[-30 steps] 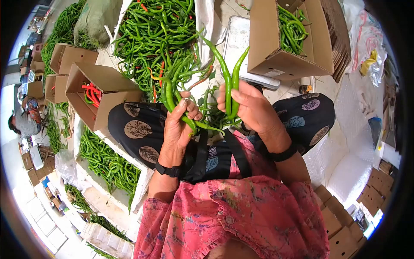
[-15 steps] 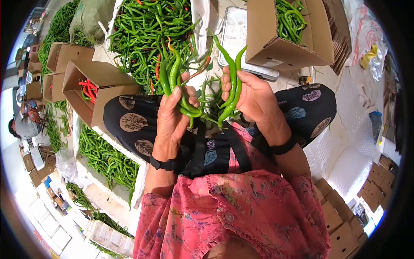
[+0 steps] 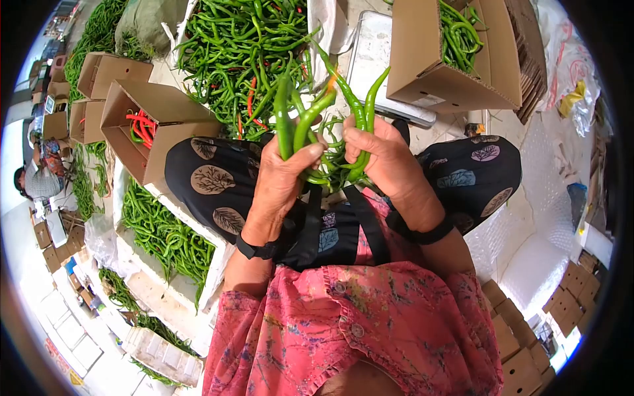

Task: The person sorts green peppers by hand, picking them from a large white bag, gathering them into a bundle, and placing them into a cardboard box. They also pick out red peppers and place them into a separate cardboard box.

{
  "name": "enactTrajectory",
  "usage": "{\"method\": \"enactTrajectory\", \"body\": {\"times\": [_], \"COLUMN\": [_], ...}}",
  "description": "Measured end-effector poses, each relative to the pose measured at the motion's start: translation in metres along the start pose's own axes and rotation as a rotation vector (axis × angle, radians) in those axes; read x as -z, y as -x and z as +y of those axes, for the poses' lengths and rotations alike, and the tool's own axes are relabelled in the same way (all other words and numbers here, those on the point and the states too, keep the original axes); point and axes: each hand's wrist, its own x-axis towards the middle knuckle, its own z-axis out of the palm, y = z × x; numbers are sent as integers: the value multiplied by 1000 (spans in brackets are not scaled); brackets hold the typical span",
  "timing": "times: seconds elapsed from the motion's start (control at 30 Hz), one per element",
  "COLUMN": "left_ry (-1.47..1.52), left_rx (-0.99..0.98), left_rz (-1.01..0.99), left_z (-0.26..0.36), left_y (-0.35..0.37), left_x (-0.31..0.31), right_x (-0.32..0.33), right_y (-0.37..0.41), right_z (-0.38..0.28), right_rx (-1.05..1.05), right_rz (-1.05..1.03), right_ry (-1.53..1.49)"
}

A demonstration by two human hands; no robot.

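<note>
In the head view my left hand (image 3: 282, 173) is closed around several green chili peppers (image 3: 285, 115); their upper ends stick up past the thumb, and one has an orange-red tip. Beside it, my right hand (image 3: 389, 160) grips a couple of long green chili peppers (image 3: 354, 98), thumb pressed across them. The two bunches lean close to each other above my lap. More green peppers hang below and between the hands, partly hidden by the fingers. Beyond the hands lies a big heap of green chili peppers (image 3: 241, 49) with some red ones mixed in.
A cardboard box (image 3: 456, 89) with green peppers stands on a white scale (image 3: 370, 49) at the upper right. Red peppers lie in a carton (image 3: 168, 125) on the left. Near my left knee is a foam box (image 3: 214, 267) of green peppers. Another person (image 3: 43, 178) sits far left.
Both hands have come nearer each other, and the left bunch now stands more upright, its peppers rearranged in the fingers. The whole view has shifted slightly.
</note>
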Motion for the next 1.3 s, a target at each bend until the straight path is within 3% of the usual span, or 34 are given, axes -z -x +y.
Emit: {"method": "enactTrajectory", "body": {"times": [0.17, 0.27, 0.37, 0.4, 0.5, 0.53, 0.7, 0.77, 0.9, 0.97, 1.03, 1.17, 1.3], "left_ry": [-492, -500, -501, -441, 244, 342, 519, 505, 469, 112, -467, -250, 345], "left_rx": [-123, -133, -80, -136, 76, 46, 46, 37, 41, 108, 185, 245, 288], "left_rz": [60, 37, -10, -24, -53, -79, -26, -18, -49, -163, -218, -112, -275], "left_z": [-5, -5, -5, -11, -19, -24, -26, -24, -20, -13, -7, -13, -14], "left_y": [5, 8, 9, 6, 0, -3, -10, -11, -6, -2, 2, 4, -1], "left_x": [-16, -18, -15, -12, -1, 5, 20, 24, 24, 21, 15, 23, 35], "right_x": [-17, -19, -14, -11, 3, 3, 23, 36, 34, 32, 34, 52, 52], "right_y": [-9, -8, -10, -11, -15, -15, -5, -4, -1, 2, 3, 3, 6], "right_z": [13, 13, 12, 11, 7, 2, -13, -15, -16, -15, -13, -14, -17], "right_rx": [56, 58, 37, 36, -103, -122, -190, -185, -118, -102, -63, -102, -81], "right_rz": [85, 157, 112, 113, 27, -57, -3, -198, -92, -58, -30, 63, 185], "right_ry": [101, 252, 219, 220, -30, -148, -293, -413, -420, -401, -330, -333, -283]}}
